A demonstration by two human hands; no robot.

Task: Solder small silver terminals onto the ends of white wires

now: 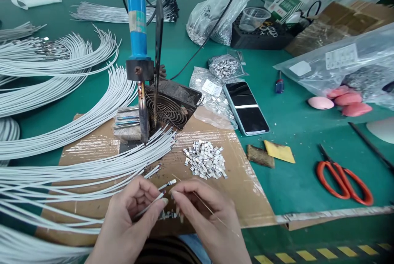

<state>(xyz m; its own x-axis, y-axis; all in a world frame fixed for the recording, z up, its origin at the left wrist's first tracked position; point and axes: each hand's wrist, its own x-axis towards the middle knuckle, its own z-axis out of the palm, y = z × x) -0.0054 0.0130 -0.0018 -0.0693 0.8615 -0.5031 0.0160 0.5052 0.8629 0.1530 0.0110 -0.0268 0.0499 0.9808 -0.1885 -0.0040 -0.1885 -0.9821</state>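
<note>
My left hand (127,219) is closed, pinching the end of a thin white wire (147,206) between thumb and fingers. My right hand (205,215) is closed in a pinch right beside it, holding a thin strand of solder wire (212,211) that runs back over the fingers, with its fingertips touching the white wire's tip. Just above the hands lies another wire end with a metal terminal (168,183). A pile of small metal terminals (205,159) sits on the cardboard sheet (240,198) beyond my right hand. A blue-handled soldering iron (137,30) stands upright in its mount.
Bundles of white wires (61,133) fan across the left. A small black fan (169,106) sits behind the iron. A phone (246,107), bags of terminals (224,67), a sponge (279,151), orange scissors (343,180) and pink objects (347,100) lie on the green table at the right.
</note>
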